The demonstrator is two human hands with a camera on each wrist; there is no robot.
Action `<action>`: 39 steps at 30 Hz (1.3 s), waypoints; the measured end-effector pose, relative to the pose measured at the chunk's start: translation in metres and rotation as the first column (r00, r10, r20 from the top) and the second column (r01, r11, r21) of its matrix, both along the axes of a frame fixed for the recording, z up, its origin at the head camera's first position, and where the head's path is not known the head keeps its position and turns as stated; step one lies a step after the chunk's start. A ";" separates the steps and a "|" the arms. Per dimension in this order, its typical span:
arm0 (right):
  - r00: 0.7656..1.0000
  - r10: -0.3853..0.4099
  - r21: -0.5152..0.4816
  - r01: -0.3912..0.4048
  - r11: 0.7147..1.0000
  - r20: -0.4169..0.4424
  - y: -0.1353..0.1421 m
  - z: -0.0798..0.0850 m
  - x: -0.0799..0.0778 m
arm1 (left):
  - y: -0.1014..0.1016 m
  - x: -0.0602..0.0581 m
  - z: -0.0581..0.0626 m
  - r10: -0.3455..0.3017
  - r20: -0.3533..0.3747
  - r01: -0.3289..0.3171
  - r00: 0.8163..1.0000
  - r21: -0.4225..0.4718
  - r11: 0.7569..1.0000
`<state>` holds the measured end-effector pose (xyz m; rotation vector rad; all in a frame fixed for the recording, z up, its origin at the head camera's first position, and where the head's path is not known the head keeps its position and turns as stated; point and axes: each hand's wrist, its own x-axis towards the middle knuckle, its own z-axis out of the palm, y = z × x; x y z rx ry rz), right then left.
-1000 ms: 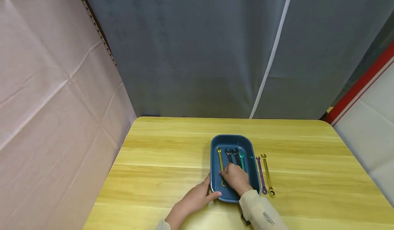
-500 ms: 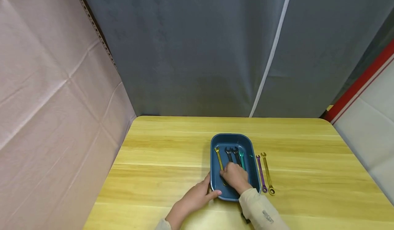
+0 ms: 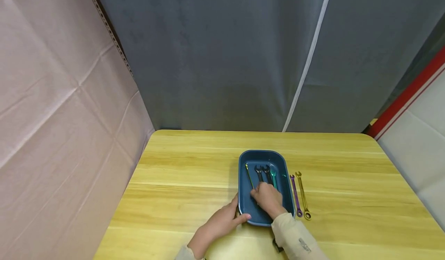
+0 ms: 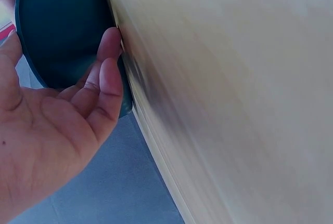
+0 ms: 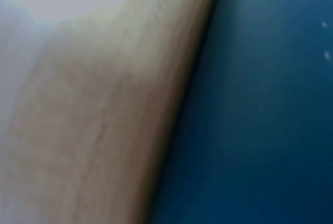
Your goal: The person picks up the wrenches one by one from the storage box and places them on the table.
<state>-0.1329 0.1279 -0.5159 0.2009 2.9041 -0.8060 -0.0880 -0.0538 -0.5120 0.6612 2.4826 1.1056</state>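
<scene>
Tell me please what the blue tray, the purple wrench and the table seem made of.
Blue tray: probably smooth plastic, judging by even colour and soft highlights.
Purple wrench: likely metal with a glossy coloured finish, as its sheen suggests.
Table: wood-look top with streaky grain; solid wood or laminate, I cannot tell.

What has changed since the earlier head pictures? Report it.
The gold wrench inside the tray has turned and looks thinner, its ring end now out of sight; the right hand seems to pinch it. The left hand still holds the tray, and the purple wrench lies unmoved beside it.
</scene>
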 end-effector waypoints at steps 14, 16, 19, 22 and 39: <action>1.000 -0.005 -0.079 0.007 0.997 0.027 0.003 0.001 -0.001 | 0.000 -0.001 0.001 0.008 0.006 -0.007 1.000 -0.016 1.000; 0.999 0.002 -0.102 0.001 0.995 0.034 0.004 0.000 -0.002 | 0.000 -0.001 0.000 0.006 0.007 -0.006 1.000 -0.012 1.000; 0.999 0.005 -0.151 0.001 0.989 0.040 0.004 -0.001 -0.003 | 0.000 -0.001 0.000 -0.003 0.016 0.003 1.000 0.000 1.000; 0.999 0.007 -0.234 0.001 0.972 0.036 0.004 -0.002 -0.003 | 0.000 -0.001 0.000 -0.009 0.019 0.009 1.000 0.002 1.000; 0.991 -0.107 -0.556 0.135 0.820 0.083 0.006 0.008 -0.004 | 0.001 -0.001 0.001 -0.001 -0.010 0.001 1.000 -0.008 1.000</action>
